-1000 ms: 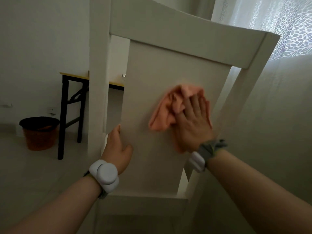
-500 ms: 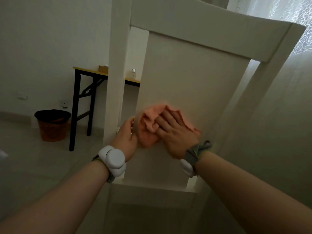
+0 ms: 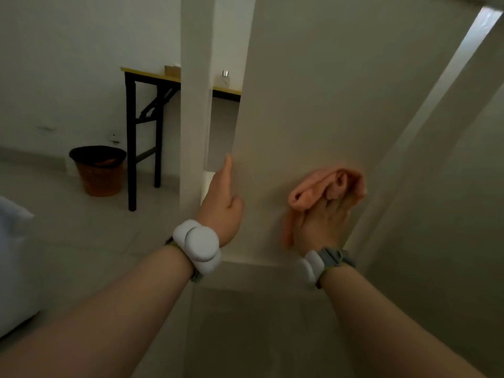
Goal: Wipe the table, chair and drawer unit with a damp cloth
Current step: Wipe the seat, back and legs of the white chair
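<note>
Your one cloth (image 3: 327, 189), peach-coloured and bunched into folds, lies pressed against the broad back panel of the white chair (image 3: 313, 105), low on that panel and toward its right edge. Your right hand (image 3: 321, 222) covers the lower part of the cloth and pins it flat to the panel; the fingers are blurred, so you cannot tell whether they curl into the fabric or simply press on it.

Your left hand (image 3: 222, 203) rests against the left edge of the same panel, fingers straight and pointing up, the thumb laid on the panel face. It grips nothing else and carries no cloth.

You wear two white wrist devices, one on each wrist: the left device (image 3: 197, 245) sits just below the left hand, the right device (image 3: 311, 266) just below the right hand on a grey strap.

The chair shows two slanted uprights, one left of the panel and one right of it, with a narrow gap on each side.

Beyond the chair, to its left, one worktop (image 3: 147, 75) with a yellow top and black folding legs stands against the wall. A small box and a small metallic item sit on it, seen around the chair's left upright. One orange waste bin (image 3: 98, 170) with a dark liner stands on the floor left of the worktop's legs.
</note>
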